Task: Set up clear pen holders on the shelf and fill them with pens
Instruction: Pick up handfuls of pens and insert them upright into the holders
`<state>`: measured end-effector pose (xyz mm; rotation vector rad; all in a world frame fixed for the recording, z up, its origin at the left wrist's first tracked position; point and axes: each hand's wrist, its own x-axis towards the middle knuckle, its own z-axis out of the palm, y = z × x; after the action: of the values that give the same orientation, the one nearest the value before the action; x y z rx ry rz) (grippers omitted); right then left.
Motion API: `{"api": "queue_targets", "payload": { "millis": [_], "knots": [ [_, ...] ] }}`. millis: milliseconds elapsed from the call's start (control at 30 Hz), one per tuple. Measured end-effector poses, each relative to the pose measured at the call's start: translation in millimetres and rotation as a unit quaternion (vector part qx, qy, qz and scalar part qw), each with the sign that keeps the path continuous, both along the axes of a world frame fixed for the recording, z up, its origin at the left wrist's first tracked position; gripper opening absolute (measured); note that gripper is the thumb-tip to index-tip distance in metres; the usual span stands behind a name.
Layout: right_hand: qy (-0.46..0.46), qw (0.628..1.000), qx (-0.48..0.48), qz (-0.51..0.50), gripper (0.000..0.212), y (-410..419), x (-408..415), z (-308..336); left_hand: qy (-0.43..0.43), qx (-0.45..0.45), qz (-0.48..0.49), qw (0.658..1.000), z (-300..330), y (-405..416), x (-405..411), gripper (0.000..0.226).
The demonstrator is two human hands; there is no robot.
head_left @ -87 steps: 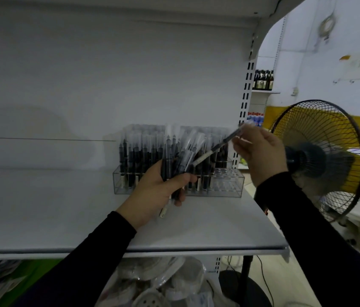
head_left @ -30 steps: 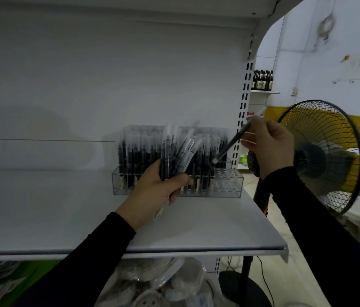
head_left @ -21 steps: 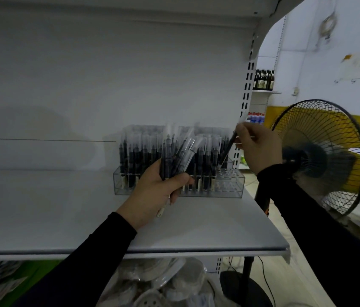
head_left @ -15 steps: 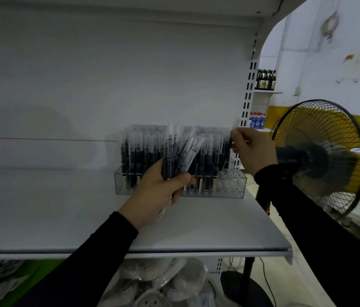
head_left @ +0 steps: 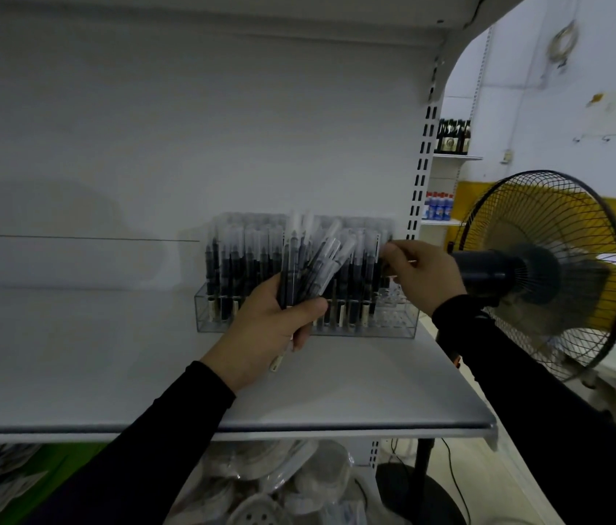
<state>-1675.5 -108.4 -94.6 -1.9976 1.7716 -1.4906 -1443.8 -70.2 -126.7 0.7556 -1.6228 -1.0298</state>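
A clear pen holder (head_left: 393, 327) stands at the back right of the white shelf (head_left: 109, 373). Most of its slots hold upright black pens with clear caps, and the slots at its right end show bare. In front of the holder my left hand (head_left: 265, 335) grips a fanned bundle of pens (head_left: 310, 267). At the holder's right end my right hand (head_left: 424, 274) pinches the top of a single pen (head_left: 376, 259). That pen stands upright among the filled rows, its lower end hidden in the holder.
A black standing fan (head_left: 549, 267) is close to the right of the shelf, just behind my right wrist. A slotted shelf upright (head_left: 422, 176) rises behind the holder's right end. Wrapped goods (head_left: 268, 486) lie under the shelf. Bare shelf surface stretches to the left.
My right hand has brought the single pen down from a slant above the holder to upright at its right end. My left hand has kept hold of the bundle.
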Motion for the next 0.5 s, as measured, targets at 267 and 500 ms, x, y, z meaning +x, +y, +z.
{"api": "queue_targets", "payload": {
  "millis": [267, 500],
  "knots": [
    [-0.154, 0.983, -0.046, 0.093, 0.030, 31, 26, -1, 0.010, 0.019, -0.011, 1.000, -1, 0, -2, 0.007],
    [-0.218, 0.946, 0.034, 0.236, 0.024, 45, 49, -2, 0.023, 0.027, -0.011, 0.999, 2, 3, -3, 0.008]
  ]
}}
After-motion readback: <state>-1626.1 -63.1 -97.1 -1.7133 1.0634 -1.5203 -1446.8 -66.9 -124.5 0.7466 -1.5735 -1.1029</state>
